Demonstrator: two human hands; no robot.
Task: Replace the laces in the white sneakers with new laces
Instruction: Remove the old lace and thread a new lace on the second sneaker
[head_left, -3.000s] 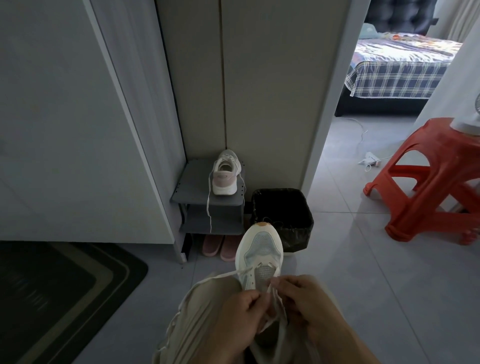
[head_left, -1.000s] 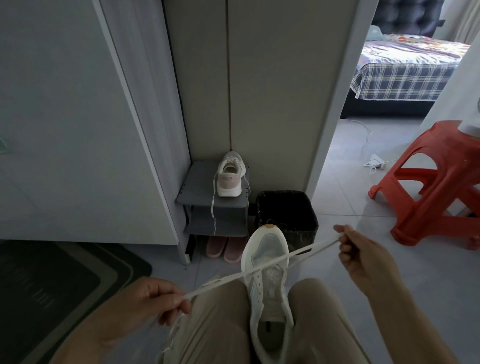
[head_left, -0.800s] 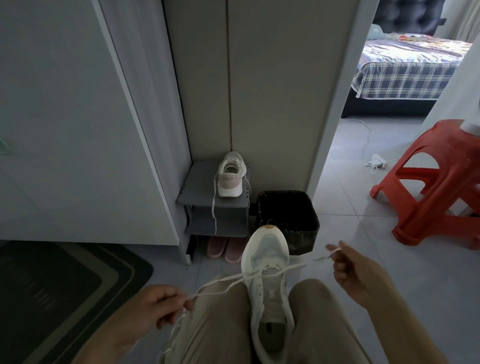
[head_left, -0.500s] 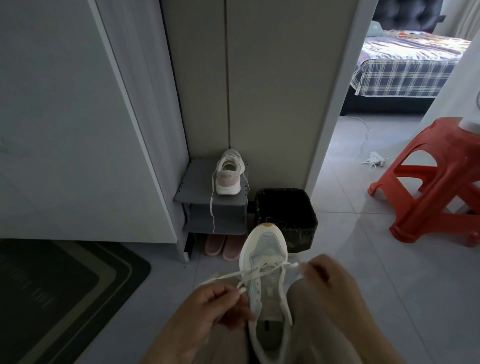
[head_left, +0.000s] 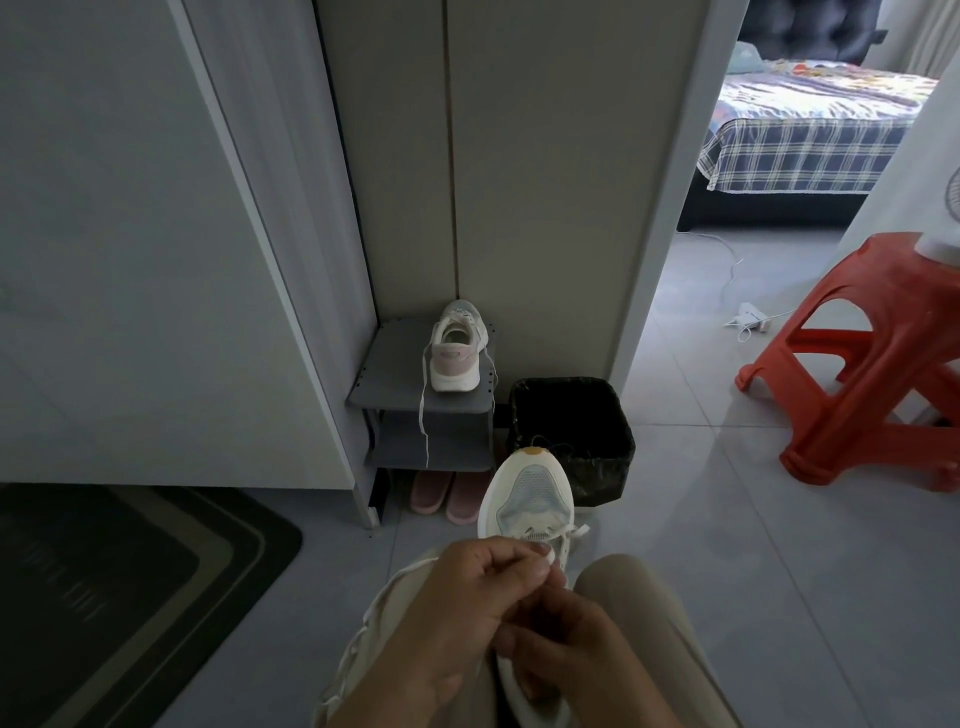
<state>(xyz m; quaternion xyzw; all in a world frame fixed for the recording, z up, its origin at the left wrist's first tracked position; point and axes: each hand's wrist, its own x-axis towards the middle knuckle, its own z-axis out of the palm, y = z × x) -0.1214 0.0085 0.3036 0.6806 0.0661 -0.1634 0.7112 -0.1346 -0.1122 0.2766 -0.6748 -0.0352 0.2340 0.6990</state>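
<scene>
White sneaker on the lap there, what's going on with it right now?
A person sits with the white sneaker between their knees, toe pointing away. The left hand pinches the lace by its end, just above the eyelets nearest the toe. The right hand, lower down, appears to curl round the shoe's upper edge. The hands hide the remaining eyelets. A second sneaker stands on the grey rack, with a loose lace dangling off it.

Dim, grainy fg; daylight via bedroom (head_left: 810, 124) top rt; soft shadows; wide-angle bend at edges.
</scene>
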